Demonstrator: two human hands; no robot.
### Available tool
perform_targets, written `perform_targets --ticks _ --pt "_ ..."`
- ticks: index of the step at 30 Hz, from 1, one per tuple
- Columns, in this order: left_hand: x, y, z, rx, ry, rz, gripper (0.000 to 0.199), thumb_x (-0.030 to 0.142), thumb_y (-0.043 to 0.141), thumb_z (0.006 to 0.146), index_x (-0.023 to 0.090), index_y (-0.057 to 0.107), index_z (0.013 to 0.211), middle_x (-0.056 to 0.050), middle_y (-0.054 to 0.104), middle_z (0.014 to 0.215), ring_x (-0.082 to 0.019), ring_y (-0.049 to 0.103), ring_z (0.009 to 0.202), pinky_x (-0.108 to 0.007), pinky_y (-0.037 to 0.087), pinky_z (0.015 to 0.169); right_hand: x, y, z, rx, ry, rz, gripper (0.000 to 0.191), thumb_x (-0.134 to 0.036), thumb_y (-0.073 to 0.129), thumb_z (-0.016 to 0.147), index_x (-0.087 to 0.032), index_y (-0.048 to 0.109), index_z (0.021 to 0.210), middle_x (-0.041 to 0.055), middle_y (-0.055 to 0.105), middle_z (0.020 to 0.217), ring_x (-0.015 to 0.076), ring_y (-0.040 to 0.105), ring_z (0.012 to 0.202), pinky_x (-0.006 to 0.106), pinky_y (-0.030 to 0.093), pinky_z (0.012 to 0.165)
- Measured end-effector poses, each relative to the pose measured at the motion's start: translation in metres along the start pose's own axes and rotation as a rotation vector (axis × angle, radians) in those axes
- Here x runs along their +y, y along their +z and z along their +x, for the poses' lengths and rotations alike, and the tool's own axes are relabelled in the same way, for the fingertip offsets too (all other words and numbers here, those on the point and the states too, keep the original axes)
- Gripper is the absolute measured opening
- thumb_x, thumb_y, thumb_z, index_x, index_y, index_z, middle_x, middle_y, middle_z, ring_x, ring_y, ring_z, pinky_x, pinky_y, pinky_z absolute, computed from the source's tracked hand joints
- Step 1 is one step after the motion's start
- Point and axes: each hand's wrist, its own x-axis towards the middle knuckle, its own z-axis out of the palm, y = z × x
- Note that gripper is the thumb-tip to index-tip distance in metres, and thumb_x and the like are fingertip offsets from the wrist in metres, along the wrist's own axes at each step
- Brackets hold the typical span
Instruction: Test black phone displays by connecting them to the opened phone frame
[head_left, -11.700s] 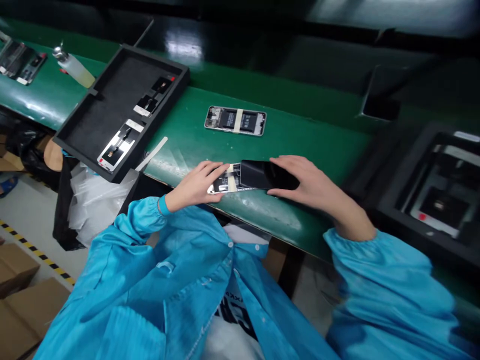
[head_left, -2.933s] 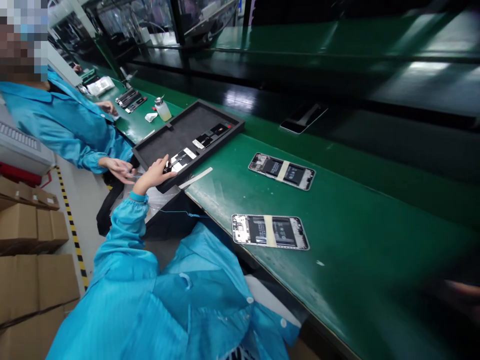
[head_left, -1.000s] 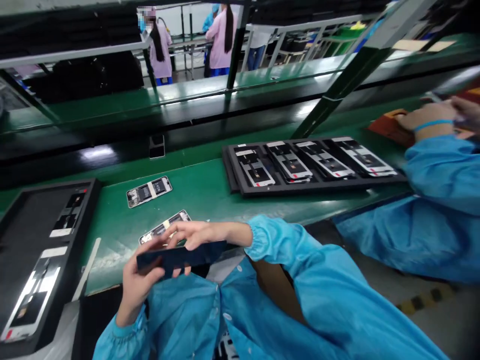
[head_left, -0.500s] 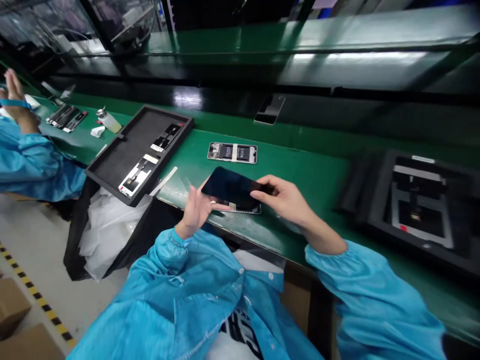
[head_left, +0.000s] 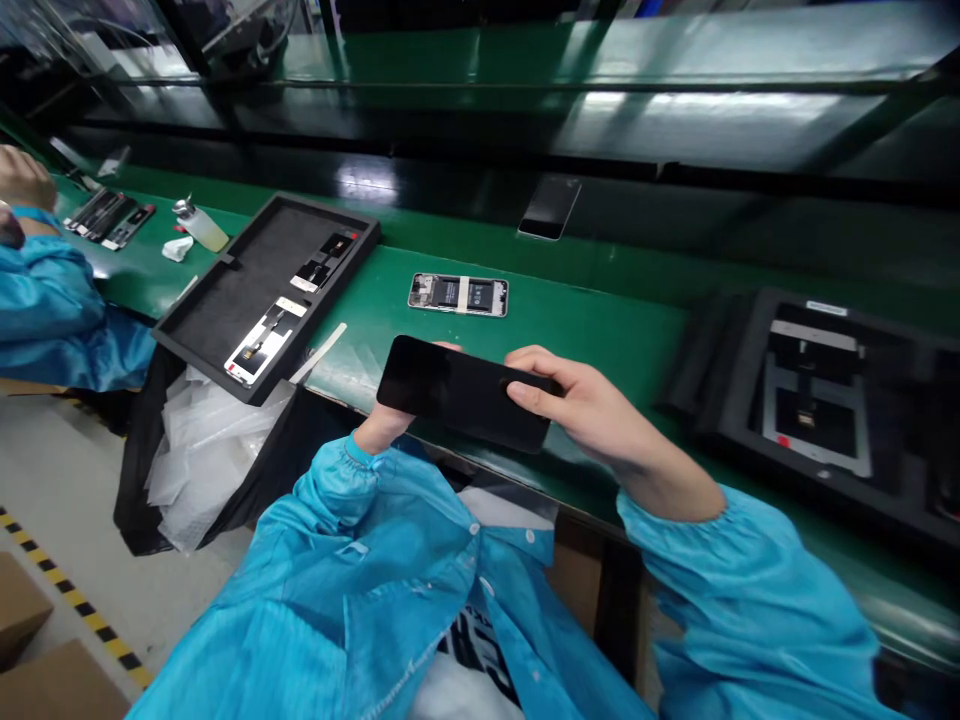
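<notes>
A black phone screen (head_left: 457, 390) is held above the near edge of the green bench, its dark face tipped toward me. My right hand (head_left: 562, 395) pinches its right end, thumb on the face. Behind the left part is my left hand (head_left: 386, 425), mostly hidden, with a fingertip showing at the far edge; it supports the screen from underneath. Whether a phone housing lies behind the screen is hidden. Just beyond my hands, an opened phone (head_left: 487, 298) lies on the bench, its battery showing and a pale strip across it.
At left a black foam tray (head_left: 259, 235) holds phone screen parts; more trays (head_left: 731, 400) are stacked at right. A bag of clear plastic sleeves (head_left: 214, 455) hangs below. Farther left are a pump bottle (head_left: 201, 225) and a co-worker's arm (head_left: 52, 290). Another phone screen shape (head_left: 551, 208) appears at the back.
The phone screen has turned more toward me and come slightly nearer. My left hand, earlier visible with fingers spread, has moved behind it. The silver-edged housing seen beneath is now hidden.
</notes>
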Motion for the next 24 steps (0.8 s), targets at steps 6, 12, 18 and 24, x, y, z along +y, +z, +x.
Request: perform_targets --ticks 6,12,18,24 --pt "-0.009 -0.037 0.002 0.362 0.264 0.08 0.024 0.036 0.063 0.1 0.023 0.077 0.115 -0.009 0.076 0.123 -0.025 0.07 0.125 -0.042 0.057 0.11 0.017 -0.026 0.0 -0.059 0.112 -0.056 0.053 -0.076 0.077 0.081 -0.024 0.074 0.089 0.0052 0.072 0.088 0.0218 0.064 0.078 0.034 0.054 0.071" --pt "-0.022 -0.039 -0.008 0.243 0.183 0.378 0.026 0.039 0.063 0.102 0.019 0.078 0.112 -0.012 0.073 0.13 -0.02 0.075 0.11 -0.035 0.063 0.095 0.076 -0.052 0.024 0.005 0.255 -0.128 0.07 -0.08 0.083 0.065 -0.023 0.079 0.104 0.0078 0.077 0.097 0.0267 0.069 0.082 0.041 0.058 0.074" --pt "-0.028 -0.031 0.0 0.099 0.085 0.343 0.022 0.038 0.069 0.098 0.019 0.079 0.097 -0.009 0.079 0.101 -0.018 0.076 0.096 -0.029 0.063 0.085 0.096 -0.065 0.034 0.132 0.06 -0.6 0.066 -0.077 0.062 0.083 -0.021 0.077 0.114 0.0173 0.074 0.118 0.0408 0.066 0.114 0.063 0.049 0.105" --pt "-0.024 -0.03 0.008 0.079 -0.131 0.184 0.027 0.042 0.076 0.091 0.017 0.079 0.1 -0.006 0.079 0.092 -0.015 0.072 0.07 -0.024 0.057 0.064 0.067 0.004 0.049 -0.052 -0.408 -0.673 0.059 -0.064 0.055 0.1 -0.017 0.069 0.134 0.0195 0.069 0.137 0.0377 0.06 0.132 0.057 0.044 0.115"
